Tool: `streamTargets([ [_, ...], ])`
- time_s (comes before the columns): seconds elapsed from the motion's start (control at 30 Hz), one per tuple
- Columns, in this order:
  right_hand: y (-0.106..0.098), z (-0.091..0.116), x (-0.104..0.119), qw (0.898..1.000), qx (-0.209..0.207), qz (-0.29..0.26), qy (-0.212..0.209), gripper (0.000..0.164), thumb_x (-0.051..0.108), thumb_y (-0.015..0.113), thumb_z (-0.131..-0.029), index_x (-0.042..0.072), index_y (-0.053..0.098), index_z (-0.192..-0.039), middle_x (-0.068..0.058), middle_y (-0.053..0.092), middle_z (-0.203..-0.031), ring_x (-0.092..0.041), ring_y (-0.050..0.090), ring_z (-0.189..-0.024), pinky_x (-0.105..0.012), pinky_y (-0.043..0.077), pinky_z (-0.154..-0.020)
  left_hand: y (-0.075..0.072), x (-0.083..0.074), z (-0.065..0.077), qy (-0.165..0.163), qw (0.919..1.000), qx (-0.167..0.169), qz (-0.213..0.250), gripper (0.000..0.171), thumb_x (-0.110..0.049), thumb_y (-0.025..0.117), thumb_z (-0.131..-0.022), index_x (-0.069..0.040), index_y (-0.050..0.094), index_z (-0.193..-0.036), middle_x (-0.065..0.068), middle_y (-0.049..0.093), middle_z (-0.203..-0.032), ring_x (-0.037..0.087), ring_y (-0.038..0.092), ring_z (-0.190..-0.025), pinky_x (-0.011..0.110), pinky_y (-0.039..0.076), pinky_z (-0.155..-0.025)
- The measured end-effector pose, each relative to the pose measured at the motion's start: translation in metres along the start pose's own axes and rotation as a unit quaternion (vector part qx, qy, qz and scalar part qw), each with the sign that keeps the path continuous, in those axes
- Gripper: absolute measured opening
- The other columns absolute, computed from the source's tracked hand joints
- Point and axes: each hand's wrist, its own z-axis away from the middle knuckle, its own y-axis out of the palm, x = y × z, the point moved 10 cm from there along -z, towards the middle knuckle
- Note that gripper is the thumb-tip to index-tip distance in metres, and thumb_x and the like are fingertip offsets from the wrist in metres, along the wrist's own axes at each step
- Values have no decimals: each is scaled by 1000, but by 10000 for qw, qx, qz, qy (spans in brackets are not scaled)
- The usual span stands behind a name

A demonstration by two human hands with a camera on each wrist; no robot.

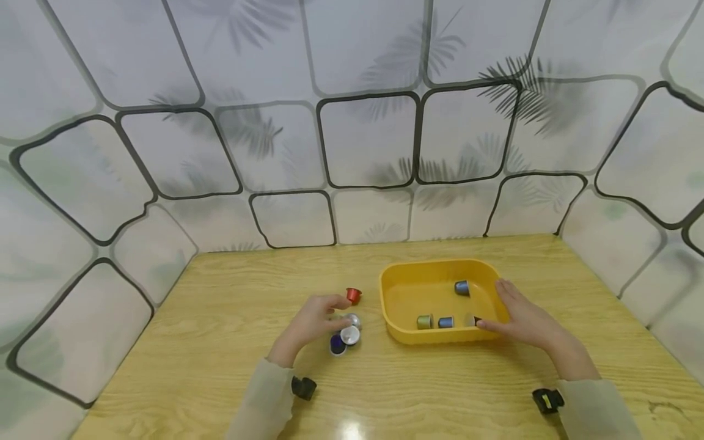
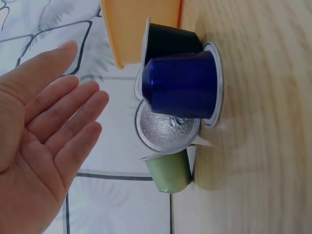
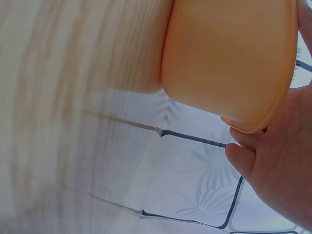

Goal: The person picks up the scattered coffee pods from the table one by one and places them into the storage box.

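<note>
My left hand (image 1: 319, 318) hovers beside a small cluster of coffee capsules, fingers apart and holding nothing. In that cluster are a dark blue capsule (image 2: 183, 85), a near-black one (image 2: 170, 41), a capsule with its silver lid facing out (image 2: 168, 127) and a pale green one (image 2: 170, 173). A red capsule (image 1: 354, 295) lies just beyond the fingertips. At the right end of a yellow tray (image 1: 387, 299), my right hand (image 1: 525, 321) grips the corner, thumb over the front rim and fingers along the side. Its lower fingers show under the rim in the right wrist view.
Inside the tray are a blue capsule (image 1: 461, 288) toward the back, a green one (image 1: 425, 322) and another blue one (image 1: 445, 322) along the front wall. One more capsule (image 1: 470, 320) lies by the right thumb. A patterned panel (image 1: 368, 214) stands behind the wooden table (image 1: 220, 318).
</note>
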Motion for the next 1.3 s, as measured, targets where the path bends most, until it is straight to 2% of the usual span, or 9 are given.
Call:
streamTargets([
  [0.2,1,-1,-1,10000,14,-5,46,104,55,58,-76,-15,9,-134,-35,5,-138,-48,9,-124,-59,15,-94,-1,-1,8,145,9995,20,-280,28,-13,67,-78,3,61,-101,12,62,-99,24,57,-92,38,46,-79],
  [0.37,1,-1,-1,10000,22,1,24,104,55,58,-76,-15,9,-134,-35,4,-138,-48,8,-125,-59,14,-95,2,2,15,110,9989,150,-438,27,-15,68,-78,0,62,-100,8,62,-98,22,57,-90,39,45,-78],
  [0.63,1,-1,-1,10000,33,-16,40,104,55,58,-76,-16,8,-134,-35,4,-138,-47,7,-125,-59,13,-95,5,2,26,270,9982,262,-468,25,-11,69,-77,-2,62,-99,6,62,-96,22,57,-88,38,45,-78],
  [1.0,-1,0,-1,10000,14,-67,17,104,54,59,-76,-16,8,-133,-36,4,-137,-48,7,-124,-60,13,-94,9,6,30,145,9976,370,-572,23,-12,69,-77,-4,62,-98,6,63,-97,19,57,-92,36,46,-78],
  [1.3,-1,0,2,9999,40,-131,39,104,54,59,-76,-16,7,-134,-36,3,-137,-48,6,-124,-60,13,-94,12,11,32,-100,9975,560,-425,24,-10,67,-78,-4,62,-100,5,62,-98,21,57,-93,38,45,-79],
])
